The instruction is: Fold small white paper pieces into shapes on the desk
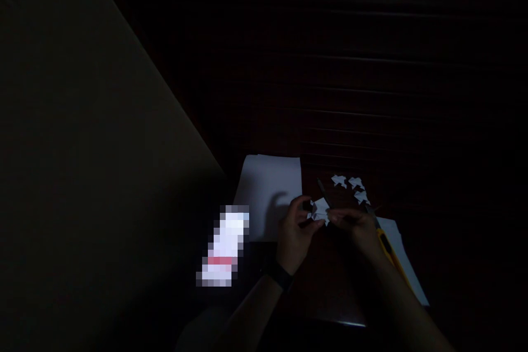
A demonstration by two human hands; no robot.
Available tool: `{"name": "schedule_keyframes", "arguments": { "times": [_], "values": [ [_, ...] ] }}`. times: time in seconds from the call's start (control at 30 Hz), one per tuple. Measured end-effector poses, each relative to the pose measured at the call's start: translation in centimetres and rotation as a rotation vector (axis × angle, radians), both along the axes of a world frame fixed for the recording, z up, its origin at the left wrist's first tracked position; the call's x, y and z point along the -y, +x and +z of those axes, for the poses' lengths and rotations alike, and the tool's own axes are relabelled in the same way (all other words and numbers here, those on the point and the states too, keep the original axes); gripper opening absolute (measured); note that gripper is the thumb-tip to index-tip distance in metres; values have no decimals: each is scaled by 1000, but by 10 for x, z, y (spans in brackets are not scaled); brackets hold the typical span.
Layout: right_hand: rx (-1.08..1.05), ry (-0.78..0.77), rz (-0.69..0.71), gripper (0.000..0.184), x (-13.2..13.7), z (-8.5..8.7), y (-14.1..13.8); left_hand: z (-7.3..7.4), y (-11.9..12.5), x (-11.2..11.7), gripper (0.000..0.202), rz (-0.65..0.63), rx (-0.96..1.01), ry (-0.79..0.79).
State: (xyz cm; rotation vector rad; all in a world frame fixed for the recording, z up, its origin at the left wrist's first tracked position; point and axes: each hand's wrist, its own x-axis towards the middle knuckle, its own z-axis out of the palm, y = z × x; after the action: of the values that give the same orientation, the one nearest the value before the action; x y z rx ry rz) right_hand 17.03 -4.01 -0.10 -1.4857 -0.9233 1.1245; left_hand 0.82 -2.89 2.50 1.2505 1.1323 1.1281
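Between my two hands is a small folded white paper figure (320, 209), with a pointed top and short limb-like corners. My left hand (295, 231) pinches its left and lower edge with thumb and fingers. On the other side, my right hand (355, 226) grips the right edge with its fingertips. Three similar folded paper figures lie on the dark table beyond my right hand: one (339, 180) at the left, another (356, 182) beside it, and a third (362, 197) nearer. A dark, slim pen-like item (324, 190) lies just behind the held figure.
A stack of white paper (270, 181) lies behind my left hand. Beside my right forearm, a yellow utility knife (390, 247) rests by more white sheets (406, 264). A bright, pixelated screen-like shape (225, 247) is at the left. A pale wall (103, 121) slopes along the left; the light is dim.
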Motion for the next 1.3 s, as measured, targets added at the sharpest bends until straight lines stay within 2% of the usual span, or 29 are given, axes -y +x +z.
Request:
{"name": "schedule_keyframes", "arguments": {
  "times": [0.13,0.2,0.33,0.47,0.63,0.77,0.87,1.0,1.13,1.3],
  "values": [
    [-68,10,-9,22,-1,-2,3,-5,-3,-1,14,-27,-83,74],
    [-115,9,-12,22,-1,-2,4,-9,-5,-2,8,-43,-129,97],
    [-195,11,-24,21,-1,-2,4,-11,-7,-2,10,-38,-171,129],
    [-204,0,-33,20,0,-1,2,-9,-6,-1,16,-7,-167,101],
    [-221,7,-34,20,1,0,1,-9,-7,-2,14,-29,-225,108],
    [-198,8,-51,19,0,-2,1,-10,-7,-2,13,-3,-231,152],
    [-176,14,-60,19,0,-3,0,-13,-5,0,16,5,-209,115],
    [-19,41,-24,17,2,5,-3,-16,-5,1,18,34,-190,80],
    [195,127,81,14,3,17,-5,-15,-7,-1,15,38,-248,178],
    [242,184,115,7,2,20,-4,-10,-14,-3,16,-24,-299,387]
  ]
}}
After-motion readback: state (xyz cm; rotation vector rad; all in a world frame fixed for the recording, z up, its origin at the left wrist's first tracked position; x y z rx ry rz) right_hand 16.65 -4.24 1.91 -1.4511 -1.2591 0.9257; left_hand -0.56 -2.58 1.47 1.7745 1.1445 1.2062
